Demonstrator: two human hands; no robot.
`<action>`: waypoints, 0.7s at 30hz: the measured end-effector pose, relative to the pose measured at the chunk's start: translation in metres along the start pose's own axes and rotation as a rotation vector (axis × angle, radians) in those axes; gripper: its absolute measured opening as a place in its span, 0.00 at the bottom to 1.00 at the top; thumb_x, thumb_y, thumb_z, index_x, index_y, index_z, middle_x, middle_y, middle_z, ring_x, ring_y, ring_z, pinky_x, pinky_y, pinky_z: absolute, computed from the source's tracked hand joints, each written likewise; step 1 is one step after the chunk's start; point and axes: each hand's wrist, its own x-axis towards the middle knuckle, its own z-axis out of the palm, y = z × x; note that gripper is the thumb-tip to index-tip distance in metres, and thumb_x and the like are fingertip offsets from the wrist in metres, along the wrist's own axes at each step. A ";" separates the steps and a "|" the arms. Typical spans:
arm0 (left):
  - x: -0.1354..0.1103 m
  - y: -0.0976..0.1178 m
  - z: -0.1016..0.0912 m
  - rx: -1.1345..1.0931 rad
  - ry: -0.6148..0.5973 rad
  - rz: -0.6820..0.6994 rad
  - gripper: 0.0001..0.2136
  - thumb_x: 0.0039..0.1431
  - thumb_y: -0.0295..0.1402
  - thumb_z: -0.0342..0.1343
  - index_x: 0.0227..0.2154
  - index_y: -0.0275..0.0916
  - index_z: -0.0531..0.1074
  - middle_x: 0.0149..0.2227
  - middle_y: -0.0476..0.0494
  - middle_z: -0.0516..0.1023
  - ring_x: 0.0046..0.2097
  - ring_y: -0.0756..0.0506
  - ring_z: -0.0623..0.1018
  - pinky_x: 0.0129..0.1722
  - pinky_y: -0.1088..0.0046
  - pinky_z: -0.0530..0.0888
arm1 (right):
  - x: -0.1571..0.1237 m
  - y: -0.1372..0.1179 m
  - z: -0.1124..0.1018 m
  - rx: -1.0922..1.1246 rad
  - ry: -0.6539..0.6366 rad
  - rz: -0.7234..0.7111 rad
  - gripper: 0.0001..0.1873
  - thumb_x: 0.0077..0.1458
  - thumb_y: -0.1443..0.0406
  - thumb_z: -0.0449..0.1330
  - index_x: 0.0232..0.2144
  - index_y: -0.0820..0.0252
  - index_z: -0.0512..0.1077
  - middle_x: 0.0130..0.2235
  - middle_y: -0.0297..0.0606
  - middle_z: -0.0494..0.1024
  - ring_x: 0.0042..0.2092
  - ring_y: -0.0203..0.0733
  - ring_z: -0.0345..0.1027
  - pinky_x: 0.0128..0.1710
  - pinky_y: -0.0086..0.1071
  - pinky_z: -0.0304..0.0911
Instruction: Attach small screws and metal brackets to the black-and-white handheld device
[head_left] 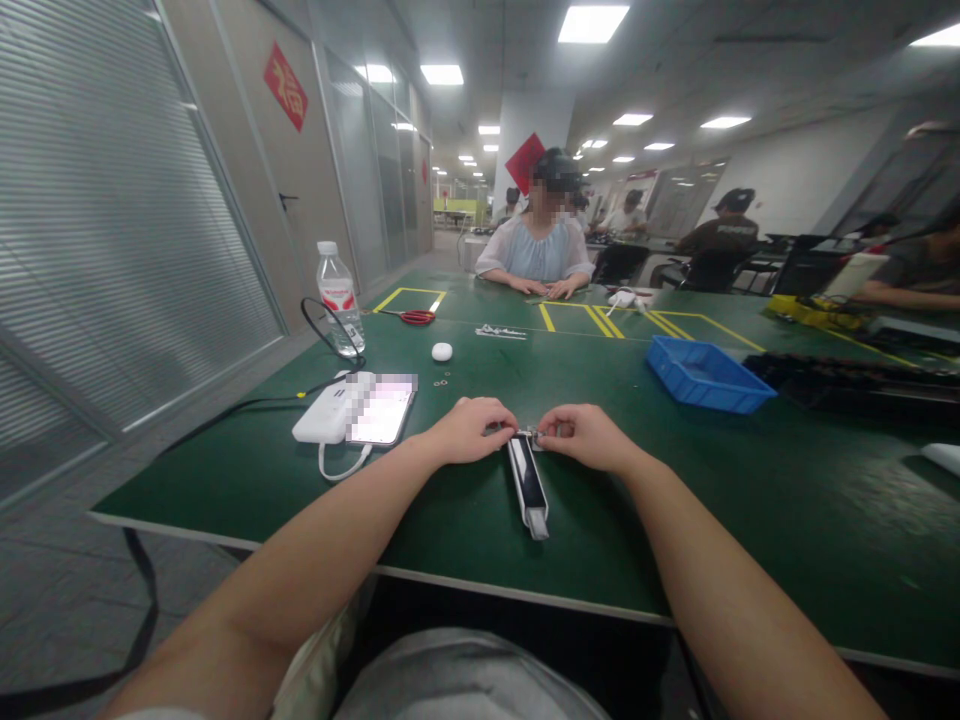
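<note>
A long black-and-silver part (528, 484) is laid flat on the desk (675, 500) for support; its far end is pinched by left hand (469, 430) and right hand (585, 436).

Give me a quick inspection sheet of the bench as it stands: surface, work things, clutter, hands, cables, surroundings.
Surface: green table with yellow marked zones at the far side.
Work things: narrow black-and-silver part lying flat, far end between both hands; a small metal piece sits at that end, too small to identify.
Clutter: phone on a white power bank, water bottle, red scissors, white oval object, blue bin.
Hands: left hand and right hand both pinch the part's far end.
Cables: white cable looped by the power bank; black cable trailing off the left edge.
Surroundings: a person seated opposite; others at tables behind.
</note>
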 end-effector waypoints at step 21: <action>0.000 0.001 0.000 -0.004 -0.004 -0.008 0.10 0.60 0.36 0.48 0.37 0.40 0.74 0.38 0.45 0.75 0.42 0.47 0.73 0.45 0.70 0.68 | 0.000 0.001 -0.001 0.014 0.015 0.008 0.11 0.46 0.61 0.59 0.29 0.63 0.76 0.22 0.33 0.72 0.23 0.31 0.59 0.23 0.26 0.54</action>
